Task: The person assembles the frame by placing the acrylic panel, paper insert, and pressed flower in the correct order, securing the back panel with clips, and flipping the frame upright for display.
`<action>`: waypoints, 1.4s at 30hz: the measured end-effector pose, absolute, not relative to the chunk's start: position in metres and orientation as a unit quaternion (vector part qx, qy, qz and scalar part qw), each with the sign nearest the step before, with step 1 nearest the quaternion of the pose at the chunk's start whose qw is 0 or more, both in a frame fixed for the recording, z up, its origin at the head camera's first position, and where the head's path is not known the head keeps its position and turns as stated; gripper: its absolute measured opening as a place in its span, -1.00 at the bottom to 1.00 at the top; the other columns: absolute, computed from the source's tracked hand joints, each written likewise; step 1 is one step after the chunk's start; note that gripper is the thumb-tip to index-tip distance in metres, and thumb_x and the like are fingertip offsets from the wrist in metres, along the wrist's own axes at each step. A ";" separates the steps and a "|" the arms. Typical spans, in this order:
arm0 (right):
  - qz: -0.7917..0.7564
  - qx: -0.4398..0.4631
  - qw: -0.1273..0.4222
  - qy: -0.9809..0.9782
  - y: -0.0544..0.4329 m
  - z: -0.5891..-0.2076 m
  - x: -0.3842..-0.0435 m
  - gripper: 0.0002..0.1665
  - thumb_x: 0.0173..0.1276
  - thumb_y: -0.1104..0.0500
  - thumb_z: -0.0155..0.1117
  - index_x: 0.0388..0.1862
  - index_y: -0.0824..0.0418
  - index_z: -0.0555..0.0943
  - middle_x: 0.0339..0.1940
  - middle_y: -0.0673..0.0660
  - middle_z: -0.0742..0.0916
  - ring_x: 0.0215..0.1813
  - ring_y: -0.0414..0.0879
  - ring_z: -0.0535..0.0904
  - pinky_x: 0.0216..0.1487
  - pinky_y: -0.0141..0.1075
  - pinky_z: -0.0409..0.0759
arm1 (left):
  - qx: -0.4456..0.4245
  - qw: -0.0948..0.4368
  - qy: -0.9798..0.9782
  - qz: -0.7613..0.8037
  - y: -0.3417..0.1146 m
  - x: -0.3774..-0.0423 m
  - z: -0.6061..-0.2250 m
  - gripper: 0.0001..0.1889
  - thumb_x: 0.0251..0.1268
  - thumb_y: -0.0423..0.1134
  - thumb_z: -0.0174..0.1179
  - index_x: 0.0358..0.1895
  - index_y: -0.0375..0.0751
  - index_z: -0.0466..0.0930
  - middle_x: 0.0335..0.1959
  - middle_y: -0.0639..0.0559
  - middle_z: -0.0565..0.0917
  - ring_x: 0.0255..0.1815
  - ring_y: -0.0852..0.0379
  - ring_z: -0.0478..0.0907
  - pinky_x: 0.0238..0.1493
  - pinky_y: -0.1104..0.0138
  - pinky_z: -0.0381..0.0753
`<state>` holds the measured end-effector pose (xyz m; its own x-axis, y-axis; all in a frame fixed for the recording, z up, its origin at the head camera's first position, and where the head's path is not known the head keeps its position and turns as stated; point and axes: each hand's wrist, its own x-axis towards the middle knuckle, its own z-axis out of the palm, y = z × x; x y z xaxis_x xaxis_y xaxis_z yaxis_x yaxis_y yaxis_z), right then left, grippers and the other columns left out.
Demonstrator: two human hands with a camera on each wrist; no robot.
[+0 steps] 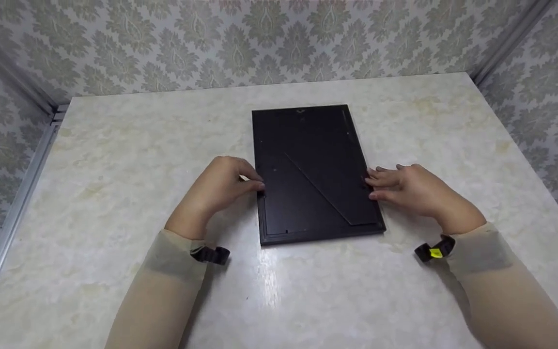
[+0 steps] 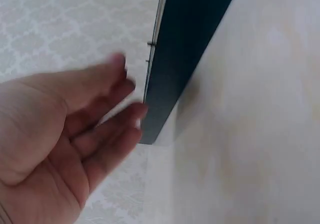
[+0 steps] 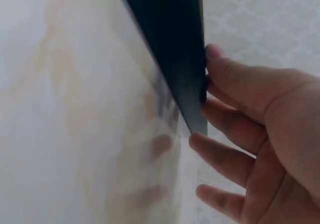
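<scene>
A black picture frame (image 1: 308,145) lies back side up on the table, its slanted easel stand flap (image 1: 356,203) flat against the backing. My left hand (image 1: 225,184) is at the frame's left edge with loosely bent fingers. In the left wrist view, the left hand (image 2: 75,119) has thumb and fingers spaced beside the frame's side (image 2: 185,38); whether the tips touch it is unclear. At the right edge, my right hand (image 1: 414,191) has spread fingers. The right wrist view shows the right hand (image 3: 255,129) with its thumb and forefinger against the frame's side (image 3: 175,43).
The pale marbled table (image 1: 129,145) extends around the frame. Patterned wallpaper (image 1: 269,43) covers the walls behind and at both sides. A metal rail (image 1: 7,232) runs along the table's left edge. Black bands sit at both wrists.
</scene>
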<state>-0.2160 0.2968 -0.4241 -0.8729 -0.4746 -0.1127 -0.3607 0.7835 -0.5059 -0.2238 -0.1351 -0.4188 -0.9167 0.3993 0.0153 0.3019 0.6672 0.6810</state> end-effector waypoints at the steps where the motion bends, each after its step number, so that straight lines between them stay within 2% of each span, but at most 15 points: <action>1: -0.238 -0.228 0.115 0.937 0.297 -0.424 -0.216 -0.50 0.58 0.05 0.56 0.43 0.10 0.77 0.57 0.11 0.69 0.66 0.14 0.59 0.87 0.34 0.19 | 0.198 0.067 0.909 0.361 -0.136 -0.223 -0.420 -0.88 0.45 -0.32 0.55 -0.04 -0.21 0.97 0.00 -0.10 0.94 0.14 -0.09 0.88 0.30 0.02 0.84; 12: -0.266 -0.225 0.111 0.931 0.301 -0.423 -0.215 -0.50 0.54 0.07 0.59 0.39 0.13 0.79 0.55 0.15 0.71 0.65 0.16 0.61 0.85 0.34 0.22 | 0.247 0.033 0.918 0.307 -0.134 -0.221 -0.419 -0.92 0.32 -0.39 0.61 -0.20 -0.15 0.99 -0.14 -0.02 0.96 -0.02 0.00 0.92 0.15 0.10 0.88; 26: -0.268 -0.200 0.135 0.933 0.296 -0.424 -0.216 -0.48 0.57 0.02 0.57 0.43 0.10 0.76 0.59 0.11 0.68 0.70 0.15 0.55 0.88 0.32 0.18 | 0.270 -0.007 0.931 0.247 -0.133 -0.221 -0.422 -0.94 0.30 -0.30 0.65 -0.20 -0.12 1.01 -0.19 0.00 0.97 -0.05 0.00 0.94 0.12 0.11 0.88; 29: -0.267 -0.199 0.137 0.933 0.295 -0.423 -0.216 -0.48 0.57 0.01 0.57 0.43 0.09 0.76 0.60 0.10 0.68 0.71 0.16 0.54 0.88 0.33 0.17 | 0.270 -0.006 0.930 0.250 -0.135 -0.221 -0.423 -0.94 0.31 -0.30 0.65 -0.19 -0.12 1.00 -0.19 -0.01 0.97 -0.04 -0.01 0.94 0.12 0.11 0.89; 35: -0.262 -0.203 0.135 0.934 0.293 -0.425 -0.216 -0.48 0.56 0.02 0.57 0.43 0.09 0.77 0.59 0.12 0.68 0.70 0.16 0.55 0.86 0.36 0.17 | 0.268 0.006 0.934 0.238 -0.132 -0.220 -0.419 -0.95 0.31 -0.31 0.65 -0.21 -0.13 1.00 -0.10 -0.03 0.96 0.14 -0.07 0.91 0.26 0.06 0.87; 38: -0.258 -0.206 0.135 0.934 0.294 -0.424 -0.216 -0.48 0.56 0.04 0.57 0.42 0.11 0.77 0.59 0.13 0.68 0.70 0.15 0.55 0.87 0.34 0.19 | 0.259 0.027 0.940 0.221 -0.125 -0.220 -0.413 -0.96 0.32 -0.28 0.65 -0.23 -0.14 1.00 -0.14 -0.02 0.96 0.04 -0.06 0.92 0.19 0.06 0.89; 42: -0.251 -0.205 0.133 0.937 0.294 -0.424 -0.216 -0.48 0.56 0.03 0.58 0.42 0.11 0.77 0.59 0.13 0.67 0.70 0.16 0.55 0.87 0.36 0.17 | 0.238 0.051 0.952 0.184 -0.114 -0.222 -0.402 -0.92 0.20 -0.25 0.71 -0.27 -0.09 1.01 -0.24 0.03 0.96 -0.12 -0.05 0.88 0.06 0.08 0.88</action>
<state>-0.2156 0.2943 -0.4238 -0.8804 -0.4512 -0.1459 -0.3176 0.7894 -0.5253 -0.2224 -0.1139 -0.4024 -0.8812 0.4727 -0.0092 0.4352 0.8185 0.3751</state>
